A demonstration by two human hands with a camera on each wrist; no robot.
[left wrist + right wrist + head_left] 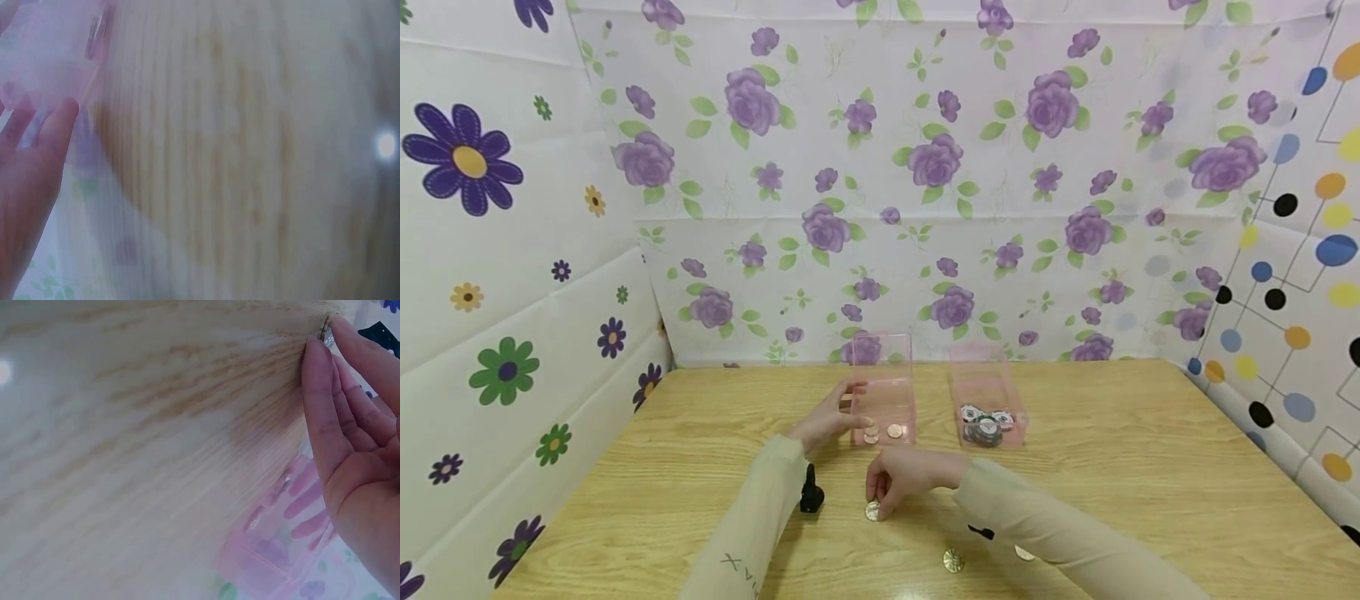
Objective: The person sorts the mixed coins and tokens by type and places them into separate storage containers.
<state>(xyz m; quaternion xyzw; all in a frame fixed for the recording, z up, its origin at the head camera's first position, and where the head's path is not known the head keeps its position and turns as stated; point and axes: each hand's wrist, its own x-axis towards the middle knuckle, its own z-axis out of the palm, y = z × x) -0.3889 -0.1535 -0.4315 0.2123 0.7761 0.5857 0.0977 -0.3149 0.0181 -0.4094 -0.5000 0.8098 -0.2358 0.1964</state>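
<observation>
My left hand (827, 423) holds the left side of an open pink see-through box (891, 393); its thumb lies by the front and its fingers reach farther back along the side. Several gold coins (895, 431) lie in the front of that box. Nearer to me, my right hand (906, 475) pinches another gold coin (873, 511) between thumb and fingers, down at the tabletop. Side-on, this coin (327, 332) shows between the fingertips in the right wrist view. The left wrist view shows the fingers (59, 128) against the box wall.
A second open pink box (1018, 417) stands to the right, with black and white poker chips (987, 427) in it. Two more gold coins lie on the wooden table (1112, 450) nearer me, one (953, 560) beside the right sleeve, the other (1024, 552) partly under it. Patterned cloth surrounds the table.
</observation>
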